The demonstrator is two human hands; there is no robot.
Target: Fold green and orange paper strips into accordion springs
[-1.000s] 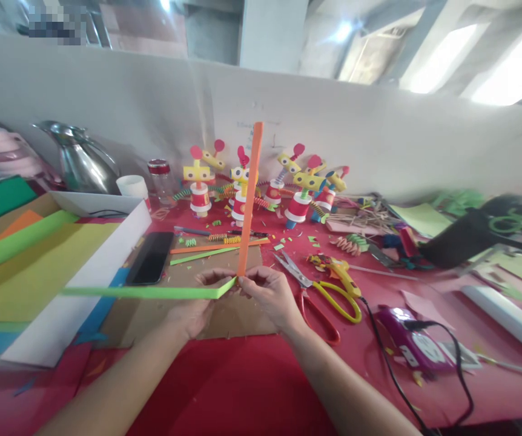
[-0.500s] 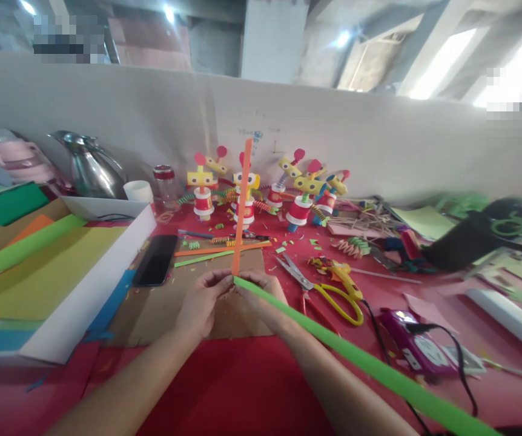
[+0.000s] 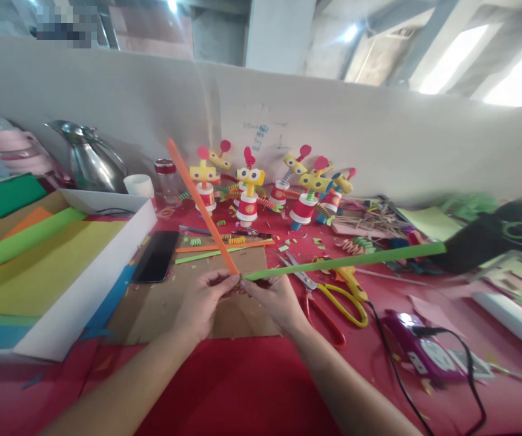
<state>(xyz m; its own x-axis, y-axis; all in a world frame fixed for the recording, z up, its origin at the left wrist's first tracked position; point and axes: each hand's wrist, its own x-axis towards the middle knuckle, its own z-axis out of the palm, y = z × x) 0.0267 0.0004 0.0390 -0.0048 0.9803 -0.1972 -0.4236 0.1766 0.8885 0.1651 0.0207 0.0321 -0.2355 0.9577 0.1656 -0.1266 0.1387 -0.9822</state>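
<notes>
My left hand [image 3: 206,300] pinches the near end of an orange paper strip [image 3: 203,206], which slants up and to the left. Thumb and fingers of my right hand [image 3: 274,300] are closed on a green paper strip [image 3: 347,260] that stretches out to the right. The two strips meet between my fingertips; how they are joined there is too small to make out. Both hands are just above a brown cardboard sheet [image 3: 152,315]. Beyond them, more thin strips [image 3: 211,254] and small paper coils [image 3: 237,240] lie on the sheet's far edge.
Several paper-cup figures [image 3: 247,209] stand at the back. Left are a phone [image 3: 156,257] and a white box [image 3: 92,266] of coloured paper. Yellow-handled scissors [image 3: 343,303], red-handled pliers [image 3: 324,321], a yellow glue gun [image 3: 352,283] and a purple device with a cable [image 3: 419,345] lie right.
The orange strip has tipped from nearly upright to the left. The green strip has swung up from over my right forearm to point right. Both hands stay together at the strips' ends.
</notes>
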